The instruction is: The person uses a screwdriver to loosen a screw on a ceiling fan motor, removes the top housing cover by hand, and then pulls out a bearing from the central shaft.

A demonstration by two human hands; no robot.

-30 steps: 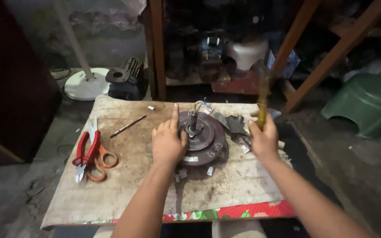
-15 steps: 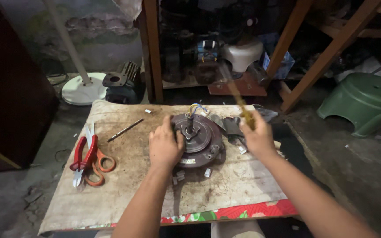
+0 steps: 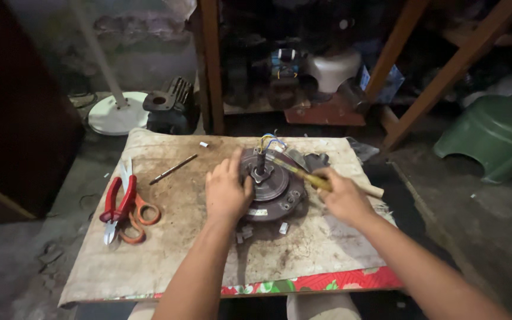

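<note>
Head view: your left hand [image 3: 226, 191] lies flat, fingers spread, on the round dark motor [image 3: 271, 185] at the middle of the cloth-covered board [image 3: 167, 255]. Your right hand [image 3: 344, 195] pinches a yellow-handled screwdriver [image 3: 296, 170], tip at the motor's hub. Red pliers [image 3: 115, 201] and orange scissors [image 3: 137, 216] lie near the left edge; the near edge has open room.

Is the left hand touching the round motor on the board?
Touching. The head view shows the left hand lying flat on the round motor, palm and fingers covering its left edge with no gap.
</note>
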